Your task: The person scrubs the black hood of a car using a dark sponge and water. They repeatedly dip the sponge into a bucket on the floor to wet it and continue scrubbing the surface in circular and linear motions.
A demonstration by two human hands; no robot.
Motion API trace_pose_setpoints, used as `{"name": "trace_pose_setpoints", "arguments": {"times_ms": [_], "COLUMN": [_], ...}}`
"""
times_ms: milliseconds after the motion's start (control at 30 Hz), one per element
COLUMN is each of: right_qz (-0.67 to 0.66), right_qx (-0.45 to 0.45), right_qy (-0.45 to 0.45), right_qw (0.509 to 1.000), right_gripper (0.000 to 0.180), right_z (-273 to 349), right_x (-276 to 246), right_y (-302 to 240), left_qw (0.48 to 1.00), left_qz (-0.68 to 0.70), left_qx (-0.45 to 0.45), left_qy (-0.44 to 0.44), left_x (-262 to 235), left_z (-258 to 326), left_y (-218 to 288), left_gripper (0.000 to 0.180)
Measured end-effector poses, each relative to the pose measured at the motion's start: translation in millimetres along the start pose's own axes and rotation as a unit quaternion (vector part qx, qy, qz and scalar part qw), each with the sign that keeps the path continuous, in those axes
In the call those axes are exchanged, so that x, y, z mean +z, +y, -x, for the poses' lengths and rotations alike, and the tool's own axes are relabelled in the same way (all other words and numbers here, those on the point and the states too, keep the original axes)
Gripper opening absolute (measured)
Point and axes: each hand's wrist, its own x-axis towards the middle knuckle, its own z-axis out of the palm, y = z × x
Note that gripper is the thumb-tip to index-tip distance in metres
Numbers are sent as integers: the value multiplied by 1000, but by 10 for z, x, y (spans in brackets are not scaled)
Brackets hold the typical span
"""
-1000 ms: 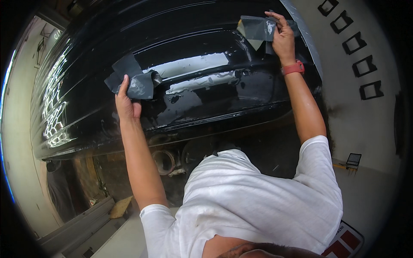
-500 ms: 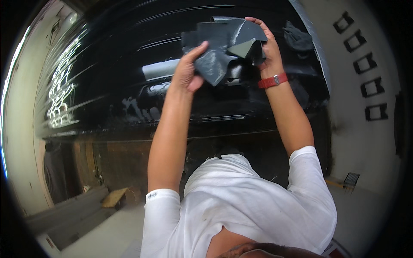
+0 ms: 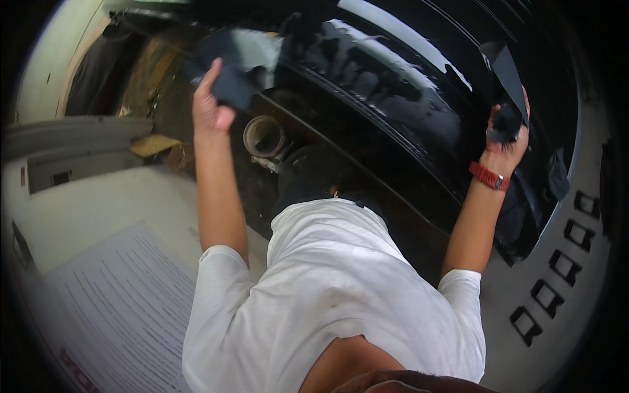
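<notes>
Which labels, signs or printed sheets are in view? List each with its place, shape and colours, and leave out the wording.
Printed sheet: lower left, a large white page with rows of small dark print and a bit of red at its lower edge.
Row of square marks: right side on the pale surface, black outlined squares in a curved line.
Small plate: left, on the pale grey panel, a little dark rectangle.

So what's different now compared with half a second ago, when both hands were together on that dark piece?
The hands have spread apart. The left hand has swung out to the left with a dark sheet piece; the right hand has gone right, gripping another dark piece. The view has also tilted. Unchanged: the glossy black panel above, the red wristband and the white shirt.
</notes>
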Motion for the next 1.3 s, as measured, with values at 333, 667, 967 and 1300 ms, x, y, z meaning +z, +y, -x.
{"name": "trace_pose_setpoints", "arguments": {"times_ms": [333,667,967,1300], "right_qz": [146,534,707,785], "right_qx": [75,-127,-145,-164], "right_qy": [-109,5,45,51], "right_qw": [980,836,691,595], "right_gripper": [43,45,58,57], "right_z": [211,-252,-25,8], "right_x": [836,1140,1473,1545], "right_y": [961,1537,1692,1818], "left_qw": [935,835,834,820], "left_qz": [112,185,25,-135], "left_qx": [50,-110,-146,-243], "left_qy": [334,506,531,501], "left_x": [-3270,-4907,-5919,-6470], "left_z": [646,256,-613,-1351], "left_y": [-251,-1719,-2571,-3245], "left_gripper": [42,44,64,141]}}
